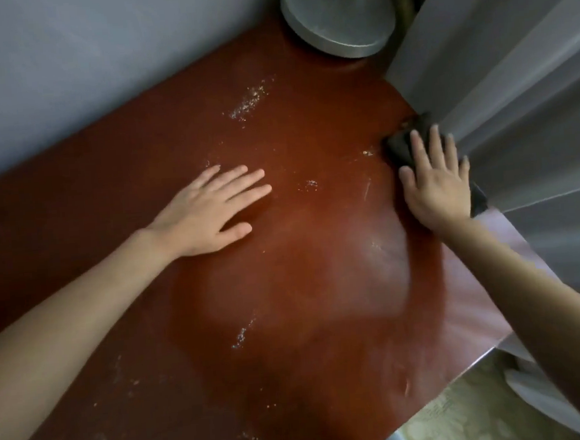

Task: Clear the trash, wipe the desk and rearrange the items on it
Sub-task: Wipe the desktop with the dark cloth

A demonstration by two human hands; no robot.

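Note:
The red-brown desk top (286,288) fills the view, with a wet sheen in its middle. My left hand (209,211) lies flat on it, fingers spread, holding nothing. At the desk's right edge my right hand (437,182) presses flat on a dark cloth (398,148), right against the grey curtain. White specks and crumbs (247,102) are scattered near the far edge, and more crumbs (242,336) lie nearer me.
A round grey fan base (336,20) stands at the desk's far corner. A grey curtain (512,84) hangs along the right side. The pale wall (82,62) borders the desk's far left edge. Patterned floor (467,413) shows at the bottom right.

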